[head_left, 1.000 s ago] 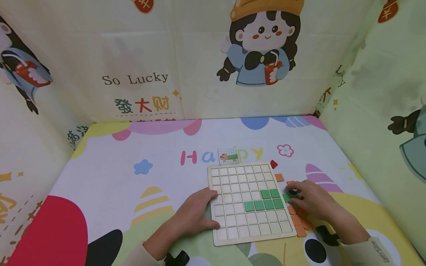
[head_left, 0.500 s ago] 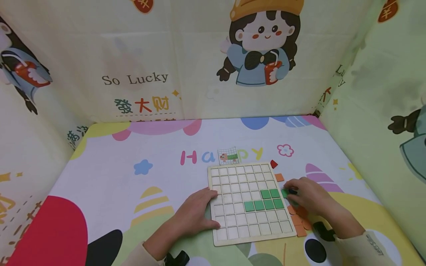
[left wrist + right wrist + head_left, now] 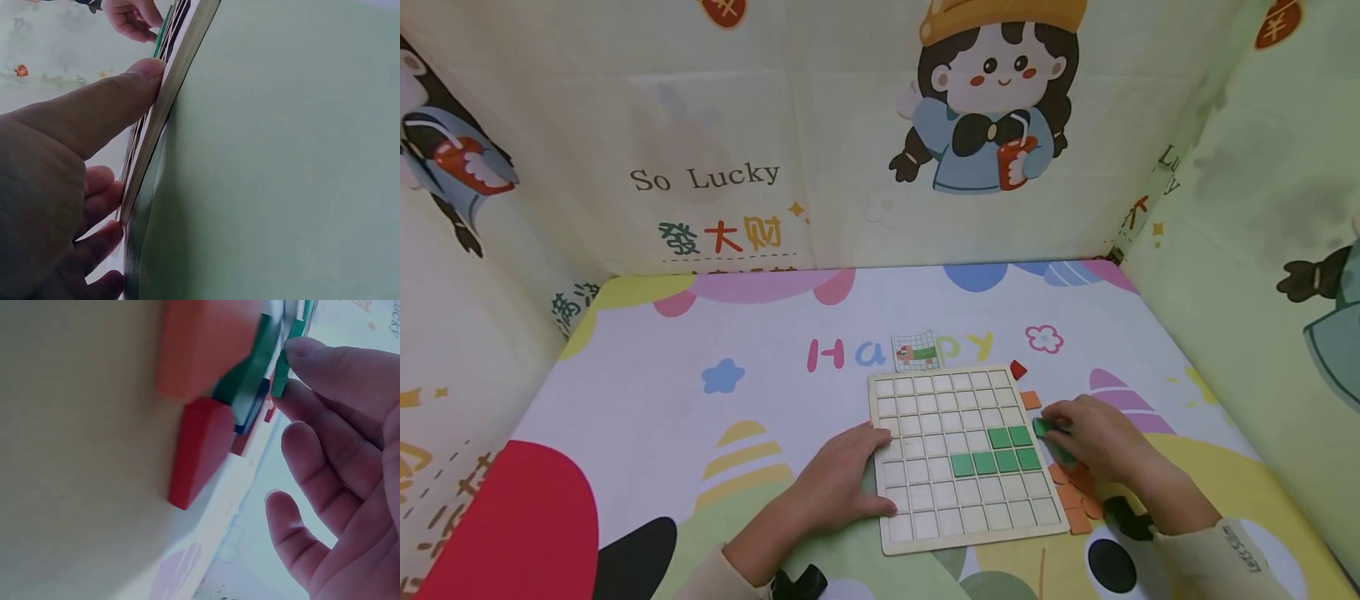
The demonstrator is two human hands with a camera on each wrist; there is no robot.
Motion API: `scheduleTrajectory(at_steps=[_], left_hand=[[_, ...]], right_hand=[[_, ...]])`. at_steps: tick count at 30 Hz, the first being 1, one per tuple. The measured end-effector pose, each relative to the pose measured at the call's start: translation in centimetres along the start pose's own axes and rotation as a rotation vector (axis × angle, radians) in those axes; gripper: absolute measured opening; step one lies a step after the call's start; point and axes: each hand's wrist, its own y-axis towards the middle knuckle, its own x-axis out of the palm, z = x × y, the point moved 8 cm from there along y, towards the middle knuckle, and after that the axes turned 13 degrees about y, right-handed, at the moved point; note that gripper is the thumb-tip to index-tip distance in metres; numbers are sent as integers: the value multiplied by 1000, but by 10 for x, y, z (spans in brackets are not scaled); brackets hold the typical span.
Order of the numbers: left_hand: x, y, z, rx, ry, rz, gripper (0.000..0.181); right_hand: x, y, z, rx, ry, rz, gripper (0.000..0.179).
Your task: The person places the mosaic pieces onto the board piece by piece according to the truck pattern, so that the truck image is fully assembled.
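My left hand (image 3: 838, 475) rests along the left edge of a pale wooden grid board (image 3: 973, 543), thumb and forefinger spread against its rim. In the left wrist view the thumb (image 3: 115, 103) presses on that edge. Several green square tiles (image 3: 1004, 461) sit in cells on the board's right side. My right hand (image 3: 1101, 437) is just right of the board and pinches a green tile (image 3: 289, 362) between thumb and forefinger, close to the right rim. Another green piece (image 3: 250, 375) lies near a red piece (image 3: 197, 456) in the right wrist view.
A small picture card (image 3: 915, 352) lies behind the board's far edge. Along the right rim are a dark red piece (image 3: 1018, 369), an orange square (image 3: 1030, 400) and a pile of orange pieces (image 3: 1072, 496). A printed cloth (image 3: 722, 317) covers the table, with printed curtains around.
My right hand has shifted slightly left and away from me, over the loose pieces, and a green tile now shows at its fingertips. A dark piece at the fingers is now hidden. The left hand stays still.
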Motion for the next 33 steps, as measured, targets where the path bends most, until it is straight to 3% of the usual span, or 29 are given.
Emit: scheduleTrajectory(at_steps=[15,22,28,33], left_hand=[[-2,0,2,21,-4,12,77],[-1,1,1,6,0,2,77],[-2,0,2,16,-4,14,77],[-1,0,1,8,-1,6,78]], right_hand=[[-6,0,-17,-67,93,52,21],[-4,2,-27,-52,118,43,20],[1,6,-33,-46,116,26,21],[3,9,-40,-89,99,36,22]])
